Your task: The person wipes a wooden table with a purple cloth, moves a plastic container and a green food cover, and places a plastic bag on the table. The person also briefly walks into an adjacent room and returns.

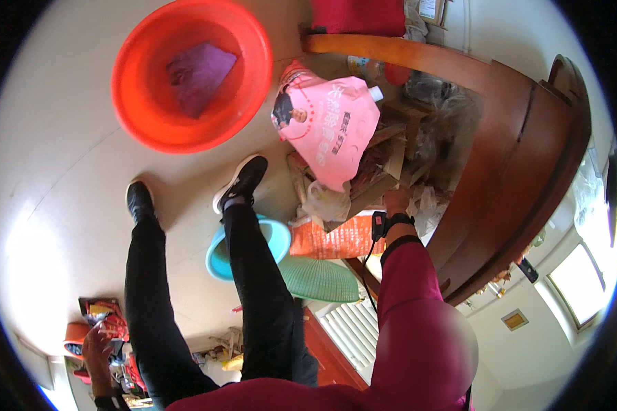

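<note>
My right hand reaches under the wooden table, close against the edge of an open cardboard box. Its fingers are blurred and partly hidden, so whether they grip the box is unclear. On top of the box lies a large pink spouted pouch with a white cap, bearing writing and a picture. A clear plastic bag sits at the box's near corner. Off to the left, away from these things, my left hand hangs with its fingers apart and nothing in it.
A red basin on the floor holds a purple cloth. By my leg stand a light-blue bucket, a green woven basket and an orange woven sack. More plastic bags crowd under the table.
</note>
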Demonstrator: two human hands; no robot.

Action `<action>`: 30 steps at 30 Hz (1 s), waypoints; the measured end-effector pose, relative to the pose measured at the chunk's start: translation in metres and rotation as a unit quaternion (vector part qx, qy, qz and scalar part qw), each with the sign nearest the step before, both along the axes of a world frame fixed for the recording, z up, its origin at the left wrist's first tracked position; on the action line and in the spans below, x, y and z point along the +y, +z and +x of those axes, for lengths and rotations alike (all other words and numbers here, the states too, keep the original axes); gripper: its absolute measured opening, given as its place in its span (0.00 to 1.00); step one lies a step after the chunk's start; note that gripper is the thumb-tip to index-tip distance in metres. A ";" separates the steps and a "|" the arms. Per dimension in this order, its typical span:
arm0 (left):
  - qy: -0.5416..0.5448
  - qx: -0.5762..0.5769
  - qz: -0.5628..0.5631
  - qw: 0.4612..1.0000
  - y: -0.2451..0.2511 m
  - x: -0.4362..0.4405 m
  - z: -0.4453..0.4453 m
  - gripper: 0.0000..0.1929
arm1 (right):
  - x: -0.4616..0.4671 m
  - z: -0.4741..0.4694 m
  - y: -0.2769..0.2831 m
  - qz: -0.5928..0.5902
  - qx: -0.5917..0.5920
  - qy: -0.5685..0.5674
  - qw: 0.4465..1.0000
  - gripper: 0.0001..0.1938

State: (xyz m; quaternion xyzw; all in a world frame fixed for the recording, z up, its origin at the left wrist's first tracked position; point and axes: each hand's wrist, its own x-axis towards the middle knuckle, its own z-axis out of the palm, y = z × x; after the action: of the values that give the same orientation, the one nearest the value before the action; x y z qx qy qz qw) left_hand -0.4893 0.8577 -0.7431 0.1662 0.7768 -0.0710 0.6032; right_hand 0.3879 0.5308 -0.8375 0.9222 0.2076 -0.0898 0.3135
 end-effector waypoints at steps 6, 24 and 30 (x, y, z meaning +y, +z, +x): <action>-0.039 0.092 -0.054 0.994 -0.042 0.015 0.000 0.19 | -0.003 0.104 -0.028 -0.134 0.008 0.134 0.982 0.13; -0.090 0.120 -0.044 0.988 -0.180 0.017 0.140 0.19 | 0.011 0.288 -0.085 -0.174 0.058 -0.096 0.978 0.25; -0.103 0.103 -0.049 0.988 -0.197 0.017 0.171 0.19 | 0.030 0.328 -0.078 0.086 -0.219 -0.036 0.971 0.21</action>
State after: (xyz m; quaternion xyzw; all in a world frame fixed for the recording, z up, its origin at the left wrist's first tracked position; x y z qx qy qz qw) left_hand -0.3187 0.8749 -0.9403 0.2075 0.8091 -0.1880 0.5166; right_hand 0.7163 0.5609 -0.9157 0.9497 0.1080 0.1211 0.2679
